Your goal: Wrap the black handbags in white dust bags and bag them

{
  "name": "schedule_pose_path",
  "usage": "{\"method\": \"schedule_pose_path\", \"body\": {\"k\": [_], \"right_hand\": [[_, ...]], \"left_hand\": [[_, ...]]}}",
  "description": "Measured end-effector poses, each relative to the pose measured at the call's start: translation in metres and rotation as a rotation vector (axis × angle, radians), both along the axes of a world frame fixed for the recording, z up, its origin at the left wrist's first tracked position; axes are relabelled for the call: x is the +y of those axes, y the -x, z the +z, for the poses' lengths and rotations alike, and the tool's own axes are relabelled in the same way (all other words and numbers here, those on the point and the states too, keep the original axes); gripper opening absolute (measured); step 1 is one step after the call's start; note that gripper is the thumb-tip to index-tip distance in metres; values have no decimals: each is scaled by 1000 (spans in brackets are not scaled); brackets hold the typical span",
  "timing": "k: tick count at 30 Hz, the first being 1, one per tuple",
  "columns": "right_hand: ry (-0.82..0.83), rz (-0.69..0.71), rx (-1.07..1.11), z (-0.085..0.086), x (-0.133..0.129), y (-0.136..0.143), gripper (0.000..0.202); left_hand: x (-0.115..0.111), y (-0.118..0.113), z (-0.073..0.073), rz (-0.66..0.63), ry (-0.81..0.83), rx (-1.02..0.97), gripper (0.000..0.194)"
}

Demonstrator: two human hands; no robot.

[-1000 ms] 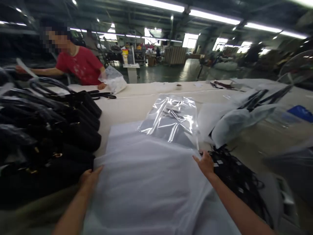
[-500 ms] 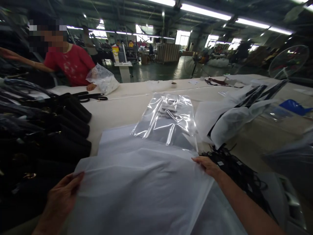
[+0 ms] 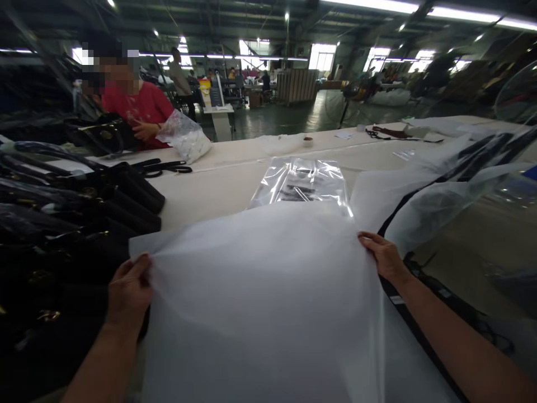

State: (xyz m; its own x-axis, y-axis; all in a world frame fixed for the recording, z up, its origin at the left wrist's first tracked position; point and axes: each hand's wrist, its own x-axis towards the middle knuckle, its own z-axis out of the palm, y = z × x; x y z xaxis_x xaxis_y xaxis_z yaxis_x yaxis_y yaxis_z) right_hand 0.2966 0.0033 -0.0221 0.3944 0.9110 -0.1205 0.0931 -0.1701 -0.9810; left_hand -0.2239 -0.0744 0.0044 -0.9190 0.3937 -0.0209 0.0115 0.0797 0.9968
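Observation:
A large translucent white sheet (image 3: 260, 291) is stretched between my two hands; whether it is a flat sheet or a bag I cannot tell. My left hand (image 3: 131, 285) pinches its left edge near the far corner, thumb on top. On the opposite edge, my right hand (image 3: 384, 254) grips the far right corner between thumb and fingers. Just beyond the sheet lies a glossy clear plastic bag (image 3: 308, 179), its near part covered by the sheet. Black handbags (image 3: 134, 193) stand in rows beside my left hand.
White translucent wrapping with dark straps (image 3: 403, 196) lies right of my right hand. Black cords (image 3: 478, 313) lie below it. Across the pale table (image 3: 210, 196), a person in a red top (image 3: 155, 106) handles a black bag near a crumpled clear bag (image 3: 187, 137). A fan (image 3: 518, 92) stands far right.
Both hands have moved up and away with the sheet, which now covers more of the clear plastic bag and looks tauter. The person opposite has drawn an arm in to a black bag.

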Motion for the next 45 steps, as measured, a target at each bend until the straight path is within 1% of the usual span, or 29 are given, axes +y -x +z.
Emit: {"method": "schedule_pose_path", "body": {"k": [3,6,10,13,15,19,22,25,28,30,31,32,33,34,35,36,37,38,39,40,41,42,43,45], "right_hand": [[60,50,-152,-17,18,9,41],[86,68,-235,-31,23,15,33],[90,46,-350,-43,24,15,22],[80,11,-444,-46,31,11,21],[77,-8,-510,-47,40,9,21],[92,-10,-645,-50,62,10,23],[111,2,-725,-57,77,12,26],[124,9,-774,-68,90,13,26],[138,32,-805,-75,103,11,24],[177,57,-870,-71,107,13,26],[176,62,-927,-64,105,16,29],[137,75,-993,-55,99,22,34],[61,103,-1055,-44,87,30,39],[-63,149,-1105,-31,69,41,44],[-214,253,-1122,-19,45,54,46],[-325,384,-1111,-9,16,68,45],[-417,497,-1093,-3,-17,83,44],[-489,599,-1079,-1,-51,98,43],[-513,697,-1092,-6,-84,112,44],[-518,785,-1128,-17,-115,123,46],[-512,847,-1179,-32,-140,131,48],[-494,880,-1239,-50,-159,136,52],[-502,873,-1284,-69,-172,138,55],[-517,847,-1329,-101,-182,134,58]], "left_hand": [[35,-8,-13,-14,5,-147,18],[56,-10,-27,-48,36,-184,18],[65,-5,-45,-68,111,-110,16],[68,5,-54,-51,164,-10,14],[73,10,-56,-36,201,58,14],[86,18,-55,-44,292,190,15],[97,19,-56,-73,353,301,18],[106,18,-59,-110,416,389,17],[110,11,-57,-148,473,469,22],[101,-3,-53,-168,497,543,34],[90,-14,-52,-201,503,600,44],[75,-29,-51,-254,497,684,54],[56,-45,-52,-366,498,750,63],[34,-64,-55,-478,454,956,69],[10,-83,-61,-655,400,1137,71],[-15,-102,-68,-820,377,1233,67],[-38,-118,-77,-984,385,1276,67],[-58,-130,-87,-1135,432,1283,70],[-74,-139,-98,-1215,508,1252,71],[-84,-144,-107,-1257,576,1212,71],[-90,-146,-116,-1281,624,1172,71],[-93,-146,-122,-1283,655,1139,70],[-93,-145,-127,-1281,666,1118,70],[-90,-146,-130,-1280,659,1102,71]]}}
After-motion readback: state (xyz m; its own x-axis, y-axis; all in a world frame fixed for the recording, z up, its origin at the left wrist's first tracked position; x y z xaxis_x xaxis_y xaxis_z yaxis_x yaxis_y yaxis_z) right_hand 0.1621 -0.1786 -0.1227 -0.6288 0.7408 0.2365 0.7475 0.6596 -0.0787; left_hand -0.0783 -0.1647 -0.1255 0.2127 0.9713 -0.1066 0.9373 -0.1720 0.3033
